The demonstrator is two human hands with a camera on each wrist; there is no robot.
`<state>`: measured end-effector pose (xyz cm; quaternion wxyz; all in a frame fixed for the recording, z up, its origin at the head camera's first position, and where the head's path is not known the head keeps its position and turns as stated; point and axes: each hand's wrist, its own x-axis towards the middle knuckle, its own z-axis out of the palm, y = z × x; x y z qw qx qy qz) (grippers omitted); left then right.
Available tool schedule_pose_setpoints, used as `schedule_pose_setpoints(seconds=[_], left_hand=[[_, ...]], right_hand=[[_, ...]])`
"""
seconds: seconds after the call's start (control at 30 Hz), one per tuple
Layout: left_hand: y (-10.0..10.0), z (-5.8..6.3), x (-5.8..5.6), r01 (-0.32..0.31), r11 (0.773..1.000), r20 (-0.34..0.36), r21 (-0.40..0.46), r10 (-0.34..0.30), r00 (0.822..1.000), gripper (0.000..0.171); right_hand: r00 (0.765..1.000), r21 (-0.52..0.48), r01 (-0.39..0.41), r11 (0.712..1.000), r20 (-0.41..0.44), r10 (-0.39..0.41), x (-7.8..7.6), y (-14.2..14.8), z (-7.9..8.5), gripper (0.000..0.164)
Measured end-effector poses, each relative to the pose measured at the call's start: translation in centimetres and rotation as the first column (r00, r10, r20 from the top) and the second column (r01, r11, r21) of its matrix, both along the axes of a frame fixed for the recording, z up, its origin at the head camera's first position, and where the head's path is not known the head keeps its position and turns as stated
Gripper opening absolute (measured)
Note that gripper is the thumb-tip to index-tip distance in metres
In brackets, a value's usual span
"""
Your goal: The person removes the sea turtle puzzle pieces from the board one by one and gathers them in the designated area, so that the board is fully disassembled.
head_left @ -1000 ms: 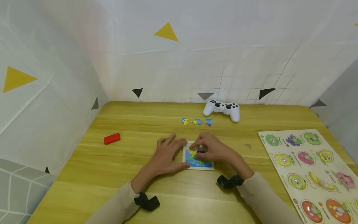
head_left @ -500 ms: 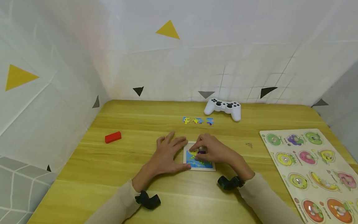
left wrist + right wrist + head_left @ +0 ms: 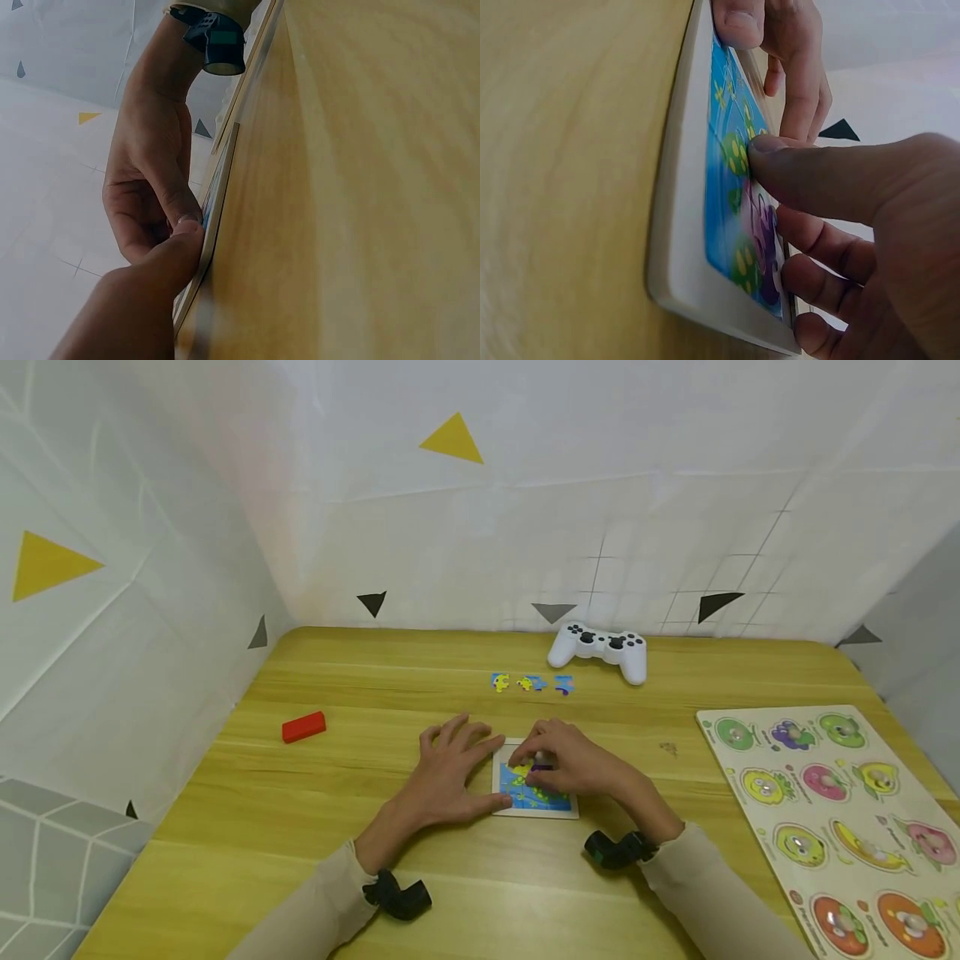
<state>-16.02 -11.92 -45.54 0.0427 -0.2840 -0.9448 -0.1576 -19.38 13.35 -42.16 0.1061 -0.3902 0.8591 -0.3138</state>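
A small jigsaw puzzle [image 3: 517, 797] in a pale frame lies in front of me, its picture blue with green and yellow shapes. My left hand [image 3: 446, 781] spreads along its left side, with index fingertip and thumb touching the frame. Over the puzzle's upper right, my right hand [image 3: 573, 762] bends its fingers, thumb and index fingertips close together at a yellow puzzle piece [image 3: 521, 769]. In the right wrist view, the right thumb [image 3: 802, 169] lies against the picture, hiding the index fingertip. The left wrist view shows the board [image 3: 217, 202] edge-on beside both hands.
Three loose puzzle pieces [image 3: 532, 682] lie in a row beyond the board. A white game controller [image 3: 597, 648] is behind them. At the left is a red block [image 3: 303, 727]; a large fruit peg board [image 3: 813, 806] covers the table's right side.
Both hands stay at the puzzle, and the right hand holds nearly the same pose. The left fingers shift slightly. The whole head view moves a little.
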Motion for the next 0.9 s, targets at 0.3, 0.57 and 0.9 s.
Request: schedule_pose_setpoints(seconds=[0.3,0.57,0.9], left_hand=[[0.03,0.08,0.08,0.008,1.000,-0.002,0.011,-0.008,1.000,0.083],[0.02,0.05,-0.10,0.004,1.000,-0.008,0.009,-0.004,1.000,0.083],[0.02,-0.04,-0.01,0.006,1.000,-0.005,0.029,-0.006,1.000,0.082]], right_hand=[[1.000,-0.027,-0.010,1.000,0.011,0.011,0.01,0.01,-0.08,0.023],[0.998,-0.039,-0.003,0.999,0.057,0.006,-0.03,-0.10,0.29,0.023],[0.990,-0.148,-0.029,0.989,0.136,0.049,0.06,-0.37,0.07,0.019]])
